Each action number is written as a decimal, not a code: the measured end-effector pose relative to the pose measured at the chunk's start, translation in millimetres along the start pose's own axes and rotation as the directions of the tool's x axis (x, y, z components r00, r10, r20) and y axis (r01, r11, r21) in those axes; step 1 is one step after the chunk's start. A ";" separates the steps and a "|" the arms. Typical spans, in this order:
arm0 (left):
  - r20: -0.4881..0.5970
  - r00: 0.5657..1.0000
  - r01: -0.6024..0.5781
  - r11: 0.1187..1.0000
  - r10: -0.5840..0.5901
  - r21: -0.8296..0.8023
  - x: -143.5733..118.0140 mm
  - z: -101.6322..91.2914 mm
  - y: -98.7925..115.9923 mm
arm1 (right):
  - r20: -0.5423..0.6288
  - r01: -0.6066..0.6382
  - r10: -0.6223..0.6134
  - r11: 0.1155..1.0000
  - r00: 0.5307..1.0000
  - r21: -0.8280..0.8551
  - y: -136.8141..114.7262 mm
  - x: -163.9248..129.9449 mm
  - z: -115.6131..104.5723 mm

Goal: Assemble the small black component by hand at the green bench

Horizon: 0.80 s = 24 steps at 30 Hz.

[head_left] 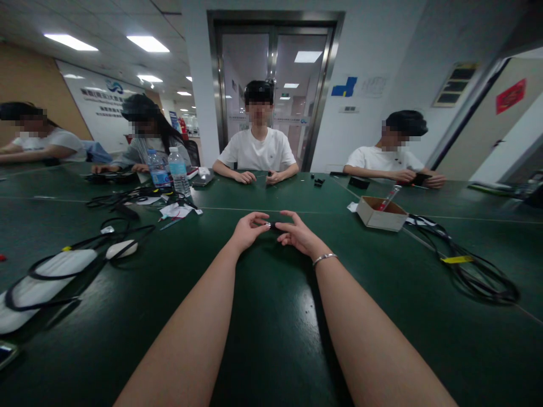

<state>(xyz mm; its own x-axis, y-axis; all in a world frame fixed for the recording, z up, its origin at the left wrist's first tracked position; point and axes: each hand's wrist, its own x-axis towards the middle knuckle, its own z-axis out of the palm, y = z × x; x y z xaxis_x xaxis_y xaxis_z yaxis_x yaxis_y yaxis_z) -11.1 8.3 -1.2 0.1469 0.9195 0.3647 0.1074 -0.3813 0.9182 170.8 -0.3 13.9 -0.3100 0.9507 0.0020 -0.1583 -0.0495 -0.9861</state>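
Note:
Just above the green table (271, 316), my left hand (249, 230) and my right hand (300, 234) meet nearly fingertip to fingertip. At the left thumb and fingertips is a tiny shiny silver piece (268, 225), partly covered by them. Beside it, at the right thumb and fingertips, shows a small dark piece (274, 225). Both are too small to name, and I cannot tell whether they are joined. The other fingers of my right hand curl loosely underneath. A metal bracelet (325, 258) circles my right wrist.
An open cardboard box (382, 217) stands right, near a coiled black cable (479, 271). On the left lie a white power strip (51, 277), cables and papers (176, 210), with two water bottles (179, 172) behind. Several people sit around; one person (258, 150) faces me.

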 end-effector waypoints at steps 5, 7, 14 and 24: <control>0.002 1.000 0.003 1.000 -0.003 -0.005 0.6 0.1 -1.1 | 0.046 -0.021 0.027 0.992 0.999 -0.125 -3.2 -0.8 2.7; 0.000 1.000 0.005 1.000 -0.005 0.000 0.7 -0.1 -0.8 | 0.096 0.020 -0.012 0.996 0.995 -0.087 -4.5 -2.4 2.0; -0.003 1.000 0.006 1.000 -0.006 0.015 -0.4 0.1 1.6 | 0.020 -0.069 0.073 0.985 0.997 -0.157 -4.8 -0.4 5.4; -0.004 1.000 0.006 1.000 -0.006 0.001 -0.9 -1.2 1.2 | 0.052 -0.091 0.094 0.994 0.994 -0.067 -5.1 -0.7 1.0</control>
<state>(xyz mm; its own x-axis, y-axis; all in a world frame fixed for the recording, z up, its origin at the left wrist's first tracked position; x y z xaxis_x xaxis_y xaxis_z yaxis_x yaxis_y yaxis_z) -12.3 7.2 -0.2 0.1420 0.9222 0.3596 0.1097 -0.3757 0.9202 170.9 -1.1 19.1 -0.3715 0.9247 -0.0825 -0.0667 -0.1152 -0.9911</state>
